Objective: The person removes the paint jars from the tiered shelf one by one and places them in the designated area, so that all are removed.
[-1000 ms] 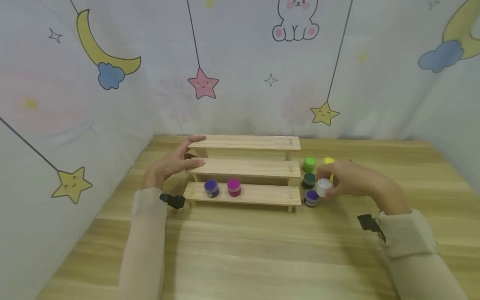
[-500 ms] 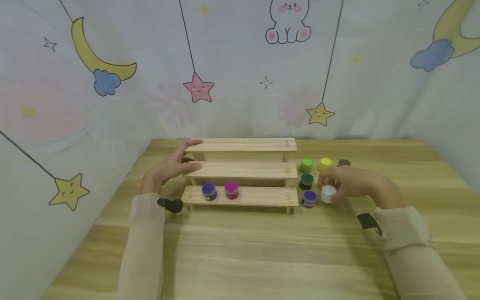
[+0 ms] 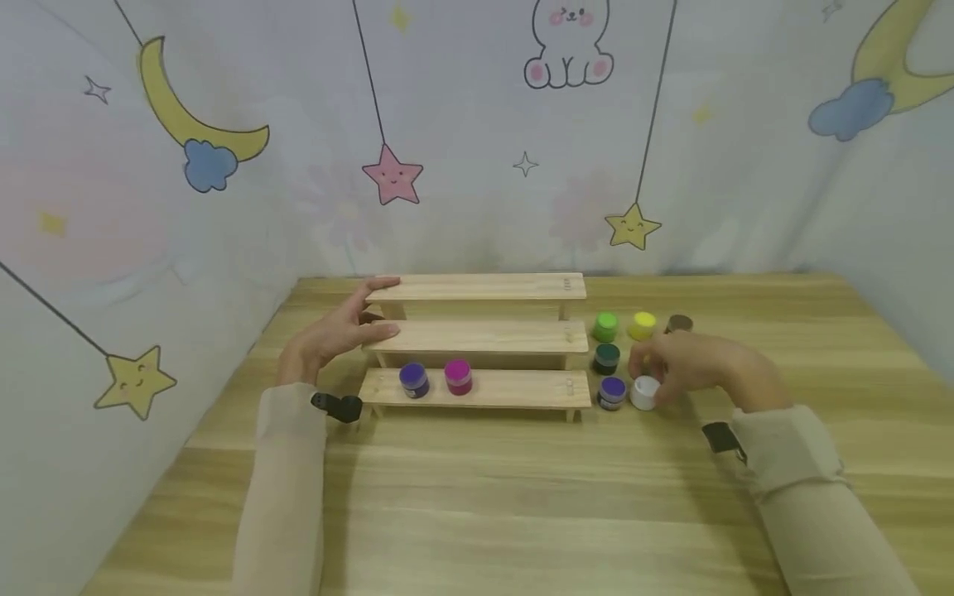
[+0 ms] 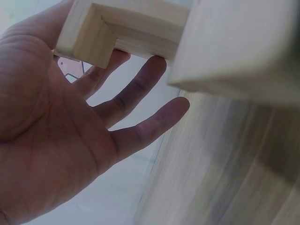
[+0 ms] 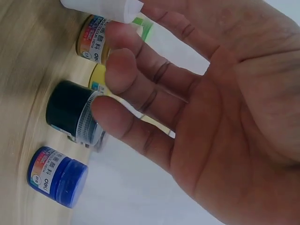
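Note:
A three-tier wooden stand point(image 3: 477, 336) has a violet paint jar point(image 3: 414, 380) and a magenta paint jar point(image 3: 458, 377) on its lowest shelf. My left hand point(image 3: 335, 335) holds the stand's left end, with the thumb on the middle shelf and a finger on the top one. In the left wrist view, the other fingers point(image 4: 154, 124) stretch out behind the wood. To the right of the stand, my right hand point(image 3: 693, 364) pinches a white paint jar point(image 3: 644, 393) low at the table, beside a blue-violet jar point(image 3: 612, 393). The right wrist view cuts off the white jar point(image 5: 101, 8).
Behind the white jar stand a dark green jar point(image 3: 607, 358), a light green jar point(image 3: 605, 326), a yellow jar point(image 3: 642, 325) and a brown jar point(image 3: 679, 323). Another yellowish jar is partly hidden by the hand. A printed curtain point(image 3: 462, 223) hangs behind the table point(image 3: 462, 497).
My right hand has brought the white jar lower and toward the front, level with the blue-violet jar. The left hand stays on the stand. The head view has shifted slightly.

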Available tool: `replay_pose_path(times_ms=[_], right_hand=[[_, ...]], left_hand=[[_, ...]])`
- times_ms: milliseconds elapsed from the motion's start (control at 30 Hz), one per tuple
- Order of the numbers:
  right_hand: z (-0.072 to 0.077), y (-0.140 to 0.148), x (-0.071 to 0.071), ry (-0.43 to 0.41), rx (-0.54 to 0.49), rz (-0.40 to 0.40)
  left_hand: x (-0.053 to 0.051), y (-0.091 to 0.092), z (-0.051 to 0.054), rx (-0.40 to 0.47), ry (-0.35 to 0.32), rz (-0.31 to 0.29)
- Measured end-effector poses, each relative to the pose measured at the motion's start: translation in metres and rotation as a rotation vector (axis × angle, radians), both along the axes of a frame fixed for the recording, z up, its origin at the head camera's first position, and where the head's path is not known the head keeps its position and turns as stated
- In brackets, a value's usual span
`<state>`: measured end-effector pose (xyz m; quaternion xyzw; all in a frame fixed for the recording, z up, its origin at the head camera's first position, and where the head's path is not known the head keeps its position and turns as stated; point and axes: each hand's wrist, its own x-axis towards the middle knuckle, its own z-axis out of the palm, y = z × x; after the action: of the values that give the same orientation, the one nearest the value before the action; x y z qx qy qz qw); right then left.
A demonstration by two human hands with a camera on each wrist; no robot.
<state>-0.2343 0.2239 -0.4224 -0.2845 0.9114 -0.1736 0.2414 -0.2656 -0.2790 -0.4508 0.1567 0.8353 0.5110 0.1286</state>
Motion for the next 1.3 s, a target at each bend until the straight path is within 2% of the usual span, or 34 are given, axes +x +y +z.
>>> replay_pose_path(times_ms=[167, 267, 467, 667, 767, 1000, 1133, 1300], right_hand=[[0.0, 0.004, -0.001, -0.047, 0.031, -0.001], [0.002, 0.006, -0.003, -0.047, 0.02, 0.0], [0.013, 0.008, -0.004, 0.052, -0.013, 0.009], [0.035, 0.0, 0.006, 0.139, -0.027, 0.031], [0.046, -0.01, 0.012, 0.148, -0.059, 0.045], [0.065, -0.039, 0.021, 0.095, -0.122, 0.072], [0.071, -0.062, 0.019, 0.129, -0.168, 0.122], [0.071, -0.087, 0.012, 0.173, -0.22, 0.199]], left_hand=[[0.002, -0.001, -0.003, -0.001, 0.003, 0.01], [0.003, -0.004, -0.003, -0.006, 0.015, 0.023], [0.007, -0.003, 0.001, -0.007, 0.007, 0.054], [0.002, 0.003, 0.01, -0.004, 0.031, 0.049], [0.001, 0.006, 0.013, -0.006, 0.033, 0.054], [-0.004, 0.016, 0.017, 0.003, 0.029, 0.027], [-0.006, 0.021, 0.016, 0.005, 0.025, 0.023], [-0.001, 0.03, 0.019, 0.019, 0.007, 0.016]])
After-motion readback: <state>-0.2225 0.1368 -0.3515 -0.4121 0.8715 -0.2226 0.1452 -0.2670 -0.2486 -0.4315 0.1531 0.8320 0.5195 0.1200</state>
